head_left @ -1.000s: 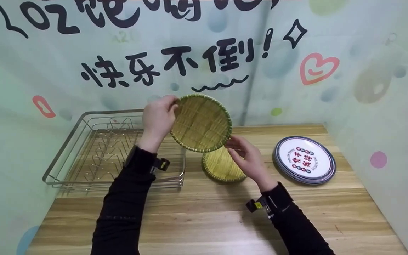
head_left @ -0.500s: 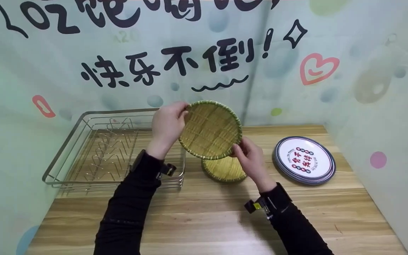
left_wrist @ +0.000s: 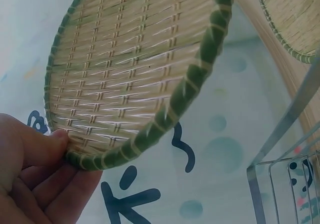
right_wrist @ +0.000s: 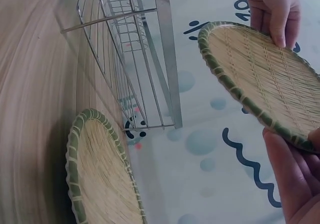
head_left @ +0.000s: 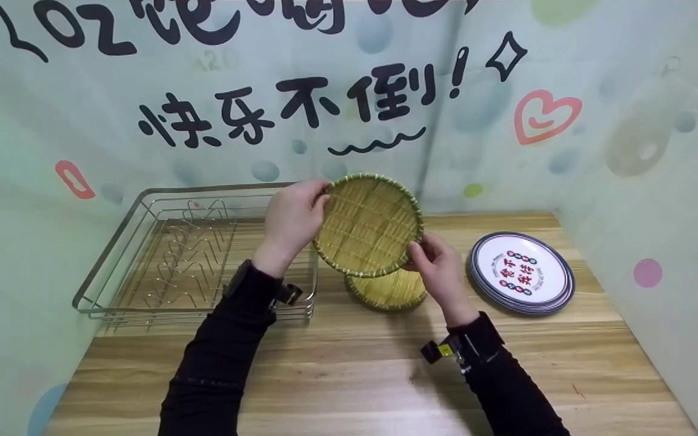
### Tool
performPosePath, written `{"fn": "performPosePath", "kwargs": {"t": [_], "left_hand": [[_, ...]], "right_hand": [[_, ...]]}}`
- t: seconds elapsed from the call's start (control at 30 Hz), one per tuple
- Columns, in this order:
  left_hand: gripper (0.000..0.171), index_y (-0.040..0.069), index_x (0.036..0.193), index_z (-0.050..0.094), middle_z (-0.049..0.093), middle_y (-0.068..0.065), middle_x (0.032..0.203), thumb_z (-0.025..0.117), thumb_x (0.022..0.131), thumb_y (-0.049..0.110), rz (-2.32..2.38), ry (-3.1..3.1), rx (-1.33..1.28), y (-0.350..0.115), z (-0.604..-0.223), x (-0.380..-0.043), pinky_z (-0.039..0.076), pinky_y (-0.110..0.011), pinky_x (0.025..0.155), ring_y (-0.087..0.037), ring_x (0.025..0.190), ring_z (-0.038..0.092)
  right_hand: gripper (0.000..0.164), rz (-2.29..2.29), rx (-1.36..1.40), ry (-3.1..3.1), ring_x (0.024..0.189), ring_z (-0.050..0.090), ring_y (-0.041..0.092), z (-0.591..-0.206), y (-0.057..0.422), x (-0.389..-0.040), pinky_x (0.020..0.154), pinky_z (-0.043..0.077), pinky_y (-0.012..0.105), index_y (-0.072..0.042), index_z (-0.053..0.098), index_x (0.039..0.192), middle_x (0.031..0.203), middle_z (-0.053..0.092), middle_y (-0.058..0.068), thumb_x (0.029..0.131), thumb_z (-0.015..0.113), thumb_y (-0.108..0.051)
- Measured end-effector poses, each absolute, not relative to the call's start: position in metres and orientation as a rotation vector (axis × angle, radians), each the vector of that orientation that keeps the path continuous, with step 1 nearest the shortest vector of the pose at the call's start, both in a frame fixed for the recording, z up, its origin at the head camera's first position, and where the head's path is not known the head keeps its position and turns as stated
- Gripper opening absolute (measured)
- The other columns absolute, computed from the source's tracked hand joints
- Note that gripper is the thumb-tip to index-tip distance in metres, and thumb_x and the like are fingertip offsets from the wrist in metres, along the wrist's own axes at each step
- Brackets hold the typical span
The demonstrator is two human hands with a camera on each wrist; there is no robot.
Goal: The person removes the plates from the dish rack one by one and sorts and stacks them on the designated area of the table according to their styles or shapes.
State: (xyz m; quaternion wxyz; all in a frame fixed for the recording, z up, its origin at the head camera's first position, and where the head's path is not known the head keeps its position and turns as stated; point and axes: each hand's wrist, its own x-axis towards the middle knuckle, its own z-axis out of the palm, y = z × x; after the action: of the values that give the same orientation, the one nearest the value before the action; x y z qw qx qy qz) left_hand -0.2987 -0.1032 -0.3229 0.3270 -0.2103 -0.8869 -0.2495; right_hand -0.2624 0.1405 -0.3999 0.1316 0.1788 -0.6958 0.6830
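Observation:
A round woven bamboo tray (head_left: 368,224) with a green-wrapped rim is held up, tilted, between both hands. My left hand (head_left: 293,223) pinches its upper left rim, thumb on the near face, as the left wrist view also shows. At the lower right rim my right hand (head_left: 441,269) grips it between thumb and fingers. Beneath it on the table lies another bamboo tray (head_left: 388,293), partly hidden by the raised one. In the right wrist view the raised tray (right_wrist: 265,76) stands apart from the lower tray (right_wrist: 107,174).
To the left stands a wire dish rack (head_left: 197,311) with upright dividers inside. A stack of white plates (head_left: 521,272) with dark rims sits at the right. The wooden table (head_left: 349,381) meets a printed wall sheet (head_left: 222,163) at the back.
The raised tray has shifted right and slightly down with my left hand. My right hand, earlier with looser fingers at the rim, now grips it.

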Motion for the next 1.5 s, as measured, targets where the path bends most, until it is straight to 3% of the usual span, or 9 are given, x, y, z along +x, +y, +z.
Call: {"fn": "performPosePath", "kwargs": {"t": [0.23,0.5,0.7,0.87,1.0,1.17,1.5], "left_hand": [[0.026,0.006,0.116,0.059,0.066,-0.012,0.101,0.056,0.090,0.011,-0.604,-2.439,-0.595,-0.101,-0.329,-0.293,0.052,-0.041,0.073,-0.028,0.086,0.063],[0.047,0.007,0.133,0.044,0.060,-0.014,0.113,0.059,0.089,0.016,-0.630,-2.541,-0.641,-0.100,-0.333,-0.287,0.051,-0.042,0.078,-0.029,0.094,0.060],[0.052,0.002,0.134,0.040,0.059,-0.015,0.114,0.061,0.088,0.018,-0.679,-2.602,-0.659,-0.101,-0.337,-0.283,0.049,-0.039,0.086,-0.029,0.095,0.059],[0.063,-0.001,0.139,0.032,0.047,-0.019,0.132,0.062,0.088,0.019,-0.721,-2.640,-0.662,-0.103,-0.344,-0.280,0.038,-0.039,0.101,-0.031,0.112,0.053],[0.065,-0.001,0.140,0.031,0.040,-0.020,0.139,0.062,0.088,0.022,-0.739,-2.658,-0.669,-0.105,-0.349,-0.274,0.031,-0.039,0.106,-0.031,0.123,0.044],[0.066,-0.002,0.139,0.032,0.037,-0.020,0.140,0.064,0.087,0.022,-0.778,-2.673,-0.680,-0.109,-0.354,-0.266,0.028,-0.041,0.107,-0.032,0.126,0.039],[0.070,-0.001,0.140,0.031,0.040,-0.020,0.138,0.062,0.087,0.030,-0.711,-2.716,-0.669,-0.117,-0.364,-0.258,0.033,-0.043,0.104,-0.033,0.123,0.043]], "right_hand": [[0.024,2.049,0.435,-2.019,0.076,0.061,0.047,-0.401,0.144,-0.263,0.065,0.054,0.048,0.018,0.054,0.110,0.088,0.058,0.036,0.091,0.052,0.005],[0.024,2.092,0.396,-2.005,0.077,0.062,0.045,-0.401,0.150,-0.264,0.065,0.055,0.044,0.018,0.054,0.111,0.089,0.058,0.035,0.091,0.052,0.005],[0.024,2.090,0.360,-2.026,0.076,0.062,0.046,-0.402,0.156,-0.264,0.064,0.054,0.044,0.016,0.055,0.110,0.090,0.060,0.034,0.090,0.053,0.004],[0.023,2.102,0.332,-2.059,0.074,0.062,0.043,-0.406,0.160,-0.266,0.064,0.054,0.046,0.017,0.055,0.109,0.090,0.059,0.034,0.091,0.053,0.002],[0.024,2.091,0.301,-2.105,0.072,0.064,0.038,-0.410,0.165,-0.268,0.063,0.055,0.043,0.016,0.055,0.109,0.089,0.060,0.033,0.091,0.053,0.001],[0.024,2.088,0.267,-2.150,0.070,0.064,0.036,-0.414,0.172,-0.270,0.062,0.056,0.039,0.016,0.055,0.109,0.090,0.060,0.032,0.091,0.053,0.001],[0.024,2.094,0.153,-2.268,0.077,0.062,0.037,-0.422,0.180,-0.275,0.065,0.056,0.041,0.015,0.056,0.109,0.093,0.060,0.033,0.092,0.051,-0.001]]}}
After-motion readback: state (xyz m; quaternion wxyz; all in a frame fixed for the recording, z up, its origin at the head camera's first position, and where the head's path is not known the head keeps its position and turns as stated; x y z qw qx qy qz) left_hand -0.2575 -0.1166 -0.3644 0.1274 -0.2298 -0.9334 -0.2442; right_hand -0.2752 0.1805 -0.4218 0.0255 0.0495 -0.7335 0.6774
